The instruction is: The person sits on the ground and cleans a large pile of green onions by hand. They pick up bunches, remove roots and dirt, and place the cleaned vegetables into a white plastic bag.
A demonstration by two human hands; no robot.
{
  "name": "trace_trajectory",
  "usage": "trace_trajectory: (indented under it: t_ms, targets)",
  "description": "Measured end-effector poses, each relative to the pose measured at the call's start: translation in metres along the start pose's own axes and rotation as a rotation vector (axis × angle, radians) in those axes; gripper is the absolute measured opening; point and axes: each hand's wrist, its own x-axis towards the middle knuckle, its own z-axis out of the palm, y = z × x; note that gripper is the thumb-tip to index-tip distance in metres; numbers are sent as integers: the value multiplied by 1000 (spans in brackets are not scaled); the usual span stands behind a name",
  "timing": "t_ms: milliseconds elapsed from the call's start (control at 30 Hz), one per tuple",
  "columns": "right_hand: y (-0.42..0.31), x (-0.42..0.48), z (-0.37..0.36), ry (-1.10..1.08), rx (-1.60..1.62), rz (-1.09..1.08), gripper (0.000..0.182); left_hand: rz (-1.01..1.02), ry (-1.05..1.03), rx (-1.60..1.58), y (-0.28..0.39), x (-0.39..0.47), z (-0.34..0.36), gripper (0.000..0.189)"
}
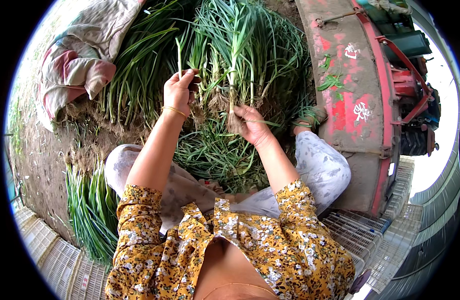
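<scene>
My left hand (181, 90) is raised in front of me, its thumb and fingers closed on a thin pale green stalk (179, 56) that stands upright. To its right, my right hand (250, 123) is at the root end of a green onion plant (233, 71), whose white stem and green leaves point away from me. Its fingers are partly blurred beside the roots, so their hold is unclear. Behind both hands lies a large heap of green onions (278, 48) with soil-covered roots. Loose leaves (218, 157) lie between my legs.
More green onions (140, 75) lie at the left, partly under a stained cloth (98, 30). A bundle of green onions (91, 202) rests beside my left knee. A muddy red metal machine (350, 93) stands at the right. Plastic crates (61, 258) line the lower left, with other crates (353, 232) at lower right.
</scene>
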Motion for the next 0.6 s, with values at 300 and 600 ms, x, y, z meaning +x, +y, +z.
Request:
trace_trajectory:
  t_ms: [300, 600]
  targets:
    - [50, -50, 23, 213, -1034, -232, 19, -145, -222, 493, -23, 3, 6, 35]
    - [17, -17, 39, 129, -750, -425, 67, -279, -253, 529, -25, 4, 1, 12]
